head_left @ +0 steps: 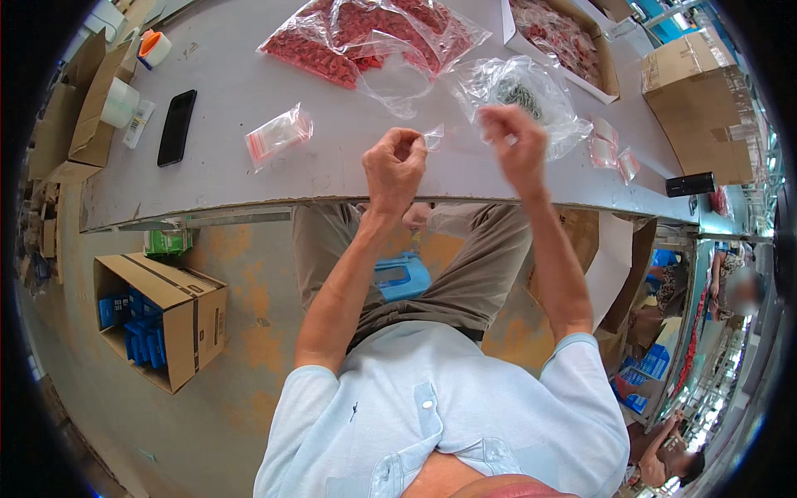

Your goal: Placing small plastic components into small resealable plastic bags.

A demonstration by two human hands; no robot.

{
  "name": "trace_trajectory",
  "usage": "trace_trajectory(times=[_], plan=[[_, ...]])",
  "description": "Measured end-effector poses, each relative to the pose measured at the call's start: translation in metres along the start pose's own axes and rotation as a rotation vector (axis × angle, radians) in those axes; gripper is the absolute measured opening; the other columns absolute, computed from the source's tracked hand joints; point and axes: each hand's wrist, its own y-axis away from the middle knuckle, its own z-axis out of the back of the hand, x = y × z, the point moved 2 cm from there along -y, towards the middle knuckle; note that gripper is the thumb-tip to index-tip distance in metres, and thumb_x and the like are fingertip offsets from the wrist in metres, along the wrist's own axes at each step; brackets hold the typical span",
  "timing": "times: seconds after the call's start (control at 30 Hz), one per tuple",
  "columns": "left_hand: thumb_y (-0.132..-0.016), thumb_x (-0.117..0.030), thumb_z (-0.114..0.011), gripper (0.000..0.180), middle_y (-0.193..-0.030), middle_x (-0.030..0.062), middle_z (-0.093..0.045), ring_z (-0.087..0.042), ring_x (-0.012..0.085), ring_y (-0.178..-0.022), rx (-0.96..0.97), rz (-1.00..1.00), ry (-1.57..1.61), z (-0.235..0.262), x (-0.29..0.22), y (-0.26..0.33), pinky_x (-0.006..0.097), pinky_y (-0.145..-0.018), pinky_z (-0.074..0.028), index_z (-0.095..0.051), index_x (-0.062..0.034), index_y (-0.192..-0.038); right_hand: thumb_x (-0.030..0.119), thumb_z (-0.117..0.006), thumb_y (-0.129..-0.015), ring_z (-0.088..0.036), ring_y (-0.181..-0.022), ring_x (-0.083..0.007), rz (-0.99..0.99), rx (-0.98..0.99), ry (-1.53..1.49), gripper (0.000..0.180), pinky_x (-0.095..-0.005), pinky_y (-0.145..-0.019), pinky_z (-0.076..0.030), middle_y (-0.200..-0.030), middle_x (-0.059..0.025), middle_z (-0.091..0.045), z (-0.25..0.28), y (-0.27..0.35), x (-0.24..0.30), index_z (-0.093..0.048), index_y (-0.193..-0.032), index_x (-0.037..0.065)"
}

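Observation:
My left hand (393, 173) is closed at the table's front edge, pinching a small clear plastic bag (433, 138) between thumb and fingers. To its right, my right hand (516, 151) is raised beside a large clear bag of small grey metal pieces, perhaps screws (521, 98). Motion smears its fingers, so whether they hold anything is unclear. Behind my hands lies a big clear bag of small red parts (315, 60). A bundle of small empty-looking plastic bags (279, 138) rests left of my left hand. Several little filled bags (604, 143) lie right of my right hand.
A black phone (177, 128) and a tape roll (154, 50) lie on the left of the table (224, 83). At back right stand a white box of bagged red parts (613, 83) and a cardboard box (697, 104). An open carton (198, 319) with blue packs sits on the floor.

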Motion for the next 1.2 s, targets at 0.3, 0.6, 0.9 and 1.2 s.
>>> trace_trajectory(times=[0.3,0.6,0.9,1.2], plan=[[-0.097,-0.007,-0.069,0.010,-0.080,0.0030,-0.071,-0.066,0.0080,-0.065,0.040,0.039,0.137,0.000,0.008,0.000,0.022,-0.059,-0.053,-0.072,0.0018,-0.099,0.010,-0.068,-0.086,-0.071,-0.093,-0.0389,-0.119,0.447,0.643,0.016,-0.0454,-0.087,-0.055,-0.093,-0.0201,-0.074,0.061,-0.053,-0.092,-0.076,-0.097,0.002],[-0.097,-0.006,-0.068,0.009,-0.079,0.0019,-0.069,-0.064,0.0069,-0.065,0.035,0.022,0.104,0.000,0.005,0.002,0.022,-0.059,-0.052,-0.071,0.0018,-0.097,0.010,-0.067,-0.087,-0.074,-0.083,-0.0371,-0.087,0.232,0.506,0.013,-0.0430,-0.078,-0.058,-0.090,-0.0206,-0.075,0.064,-0.043,-0.096,-0.075,-0.094,0.002],[-0.097,-0.006,-0.069,0.008,-0.078,0.0012,-0.070,-0.063,0.0053,-0.064,0.017,-0.032,0.005,-0.001,0.007,0.003,0.021,-0.058,-0.051,-0.072,0.0009,-0.096,0.010,-0.070,-0.087,-0.074,-0.078,-0.0286,-0.117,0.231,0.522,0.019,-0.0385,-0.076,-0.058,-0.086,-0.0167,-0.076,0.067,-0.041,-0.090,-0.076,-0.103,0.002],[-0.097,-0.005,-0.068,0.007,-0.078,0.0005,-0.069,-0.063,0.0053,-0.065,0.014,-0.047,0.023,-0.003,0.007,0.004,0.021,-0.058,-0.051,-0.072,0.0012,-0.097,0.013,-0.068,-0.086,-0.074,-0.083,-0.0345,-0.094,0.362,0.545,0.019,-0.0419,-0.081,-0.057,-0.090,-0.0190,-0.076,0.056,-0.044,-0.105,-0.078,-0.100,0.003]])
